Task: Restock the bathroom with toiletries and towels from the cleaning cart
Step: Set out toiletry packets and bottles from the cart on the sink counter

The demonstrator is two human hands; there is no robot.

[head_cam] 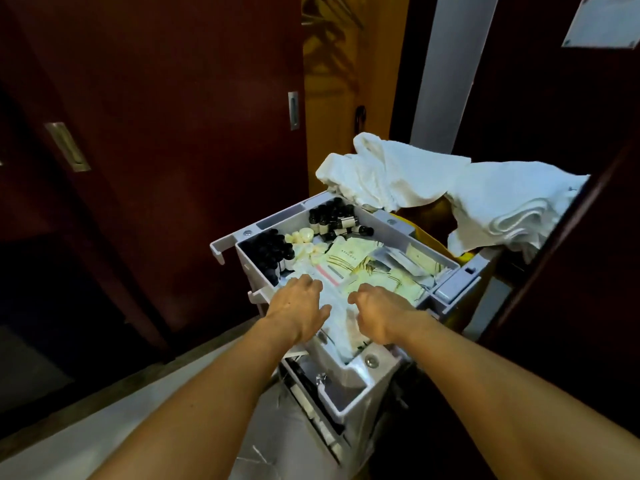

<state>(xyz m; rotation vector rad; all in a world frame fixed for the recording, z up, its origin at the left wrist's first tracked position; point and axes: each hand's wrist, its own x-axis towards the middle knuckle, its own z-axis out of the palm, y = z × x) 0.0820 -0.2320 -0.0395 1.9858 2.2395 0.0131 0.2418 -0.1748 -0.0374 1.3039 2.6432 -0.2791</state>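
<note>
Dim room, one bright pool of light on the cart

Light falls from above onto the tray [391, 237] and white towels [485, 192], which nearly blow out; the dark doors [156, 116] sink into shadow. Wide-angle bending curves the edges, and everything looks slightly soft.

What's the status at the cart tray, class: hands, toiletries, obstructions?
Left hand flat on packets. Right hand curled, grip unclear. Towels untouched behind the tray. Nothing obstructing.

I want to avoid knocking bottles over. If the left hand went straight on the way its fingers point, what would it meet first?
Probably the pale packets just beyond the left hand, not the dark bottles, which stand further left in the tray. Depth is hard to judge here.
</note>
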